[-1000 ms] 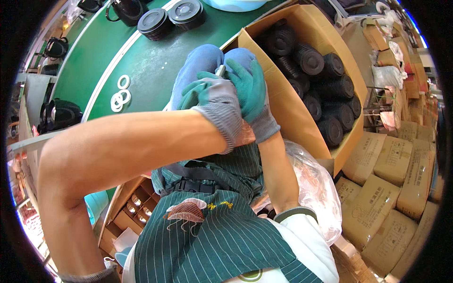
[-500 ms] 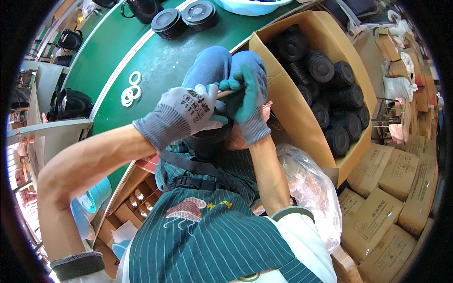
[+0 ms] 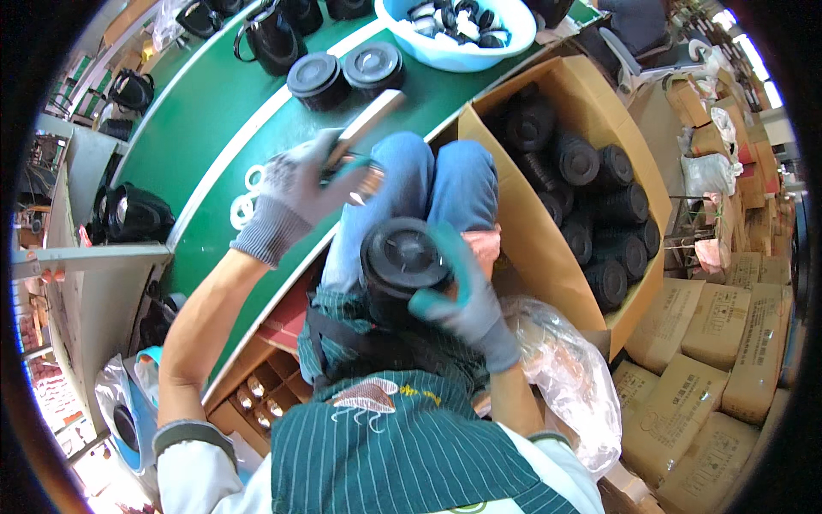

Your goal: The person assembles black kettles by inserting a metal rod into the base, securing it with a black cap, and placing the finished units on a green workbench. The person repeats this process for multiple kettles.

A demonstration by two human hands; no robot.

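My left hand, in a grey and green glove, is raised over the green table's near edge. It is closed on a tool with a flat tan handle; a shiny, copper-toned piece shows by its fingertips, blurred. Between my thighs rests a black round lid, its ridged top facing up, apparently with more dark parts beneath it. My gloved right hand, smeared by motion, has its thumb and fingers around the lid's right side.
Black lids fill an open carton on the right. Two stacks of black lids, white rings, black jugs and a blue basin of small parts stand on the table. Clear plastic bag beside my right arm; closed cartons farther right.
My hands were together over my knees and have parted. The left moved up and left with the tan-handled tool; the right came down to the black lid on my lap.
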